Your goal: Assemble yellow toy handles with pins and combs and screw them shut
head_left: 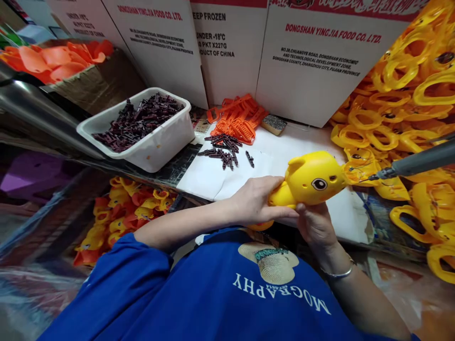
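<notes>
Now left hand (253, 199) and right hand (317, 221), both grips holding yellow toy (313, 179), centre-right; screwdriver (423, 160) near, right edge.

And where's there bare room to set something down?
Bare white sheet shows between the speckled block and the held yellow toy, with a smaller patch between the dark clips and left forearm. Heaped yellow parts crowd the right.
</notes>
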Motion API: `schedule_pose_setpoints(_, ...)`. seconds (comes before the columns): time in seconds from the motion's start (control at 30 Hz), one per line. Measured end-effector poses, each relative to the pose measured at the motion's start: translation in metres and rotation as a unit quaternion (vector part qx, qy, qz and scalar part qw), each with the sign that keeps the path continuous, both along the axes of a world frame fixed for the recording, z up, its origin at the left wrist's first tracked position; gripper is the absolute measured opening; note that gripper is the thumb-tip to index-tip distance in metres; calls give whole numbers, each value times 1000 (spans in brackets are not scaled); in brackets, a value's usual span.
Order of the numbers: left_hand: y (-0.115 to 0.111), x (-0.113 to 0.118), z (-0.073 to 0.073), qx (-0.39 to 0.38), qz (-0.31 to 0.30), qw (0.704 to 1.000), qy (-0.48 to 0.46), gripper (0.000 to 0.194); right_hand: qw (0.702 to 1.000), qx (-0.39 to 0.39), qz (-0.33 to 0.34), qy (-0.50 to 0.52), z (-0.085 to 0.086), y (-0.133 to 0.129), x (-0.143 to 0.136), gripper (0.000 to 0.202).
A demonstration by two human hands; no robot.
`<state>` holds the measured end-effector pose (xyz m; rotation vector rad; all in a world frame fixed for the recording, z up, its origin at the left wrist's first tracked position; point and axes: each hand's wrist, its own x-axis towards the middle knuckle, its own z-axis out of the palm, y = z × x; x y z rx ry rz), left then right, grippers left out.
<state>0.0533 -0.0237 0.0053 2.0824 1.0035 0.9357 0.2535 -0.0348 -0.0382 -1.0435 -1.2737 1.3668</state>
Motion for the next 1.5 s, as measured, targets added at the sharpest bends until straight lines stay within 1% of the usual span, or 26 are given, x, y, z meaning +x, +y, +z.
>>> schedule_pose_setpoints(0.1,-1,-1,0,-36,-1,999,-11,57,999,-37,7,32,3,-5,-9,92)
schedule_pose_setpoints(0.17,-1,-1,0,-57,-9,998,6,56,997,-55,-4,54,5,-6,-12,94)
schedule_pose_setpoints(0.27,0,-2,-5,-86,-13,996,33,57,994,-84,-7,68,4,-4,-9,87)
schedule_pose_setpoints(0.37,1,-3,-10,-109,-1,994,30,58,993,-105,31,54,2,0,-1,80)
schedule_pose_setpoints(0.43,1,-4,-11,-126,-6,992,27,56,992,-105,49,42,1,2,3,76)
schedule_pose_setpoints(0.57,2,-5,-9,-169,-41,985,12,58,994,-101,15,49,0,-1,2,69)
schedule_pose_setpoints(0.63,3,-6,-8,-178,-31,983,13,61,993,-96,-3,62,-1,-3,-2,70)
schedule_pose_setpoints(0.7,3,-7,-6,-178,-20,984,21,59,994,-86,-16,67,-2,-5,-6,72)
schedule_pose_setpoints(0.77,4,-9,-4,-185,-31,982,30,57,994,-81,-20,66,-4,-5,-10,75)
schedule_pose_setpoints(0.87,7,-14,0,-223,-66,972,28,56,993,-93,-16,69,-5,-3,-14,79)
schedule_pose_setpoints(0.93,10,-16,0,-242,-74,967,19,57,992,-102,-14,78,-4,-1,-18,82)
schedule_pose_setpoints(1.03,12,-16,-3,-241,-58,969,-5,61,990,-107,-11,90,0,2,-22,84)
schedule_pose_setpoints(1.13,11,-13,-8,-232,-15,972,-35,62,990,-112,-5,89,4,5,-23,82)
schedule_pose_setpoints(1.2,10,-11,-12,-228,9,972,-52,63,992,-102,0,76,5,6,-20,82)
schedule_pose_setpoints(1.27,8,-9,-16,-231,8,971,-70,66,995,-80,1,59,4,6,-17,83)
schedule_pose_setpoints(1.33,7,-9,-18,-243,-8,967,-80,67,996,-72,7,50,2,6,-13,84)
schedule_pose_setpoints(1.4,6,-10,-19,-261,-19,962,-77,65,994,-87,20,57,0,5,-9,80)
schedule_pose_setpoints(1.5,3,-10,-17,-276,-14,959,-60,65,990,-112,49,64,-3,2,-4,68)
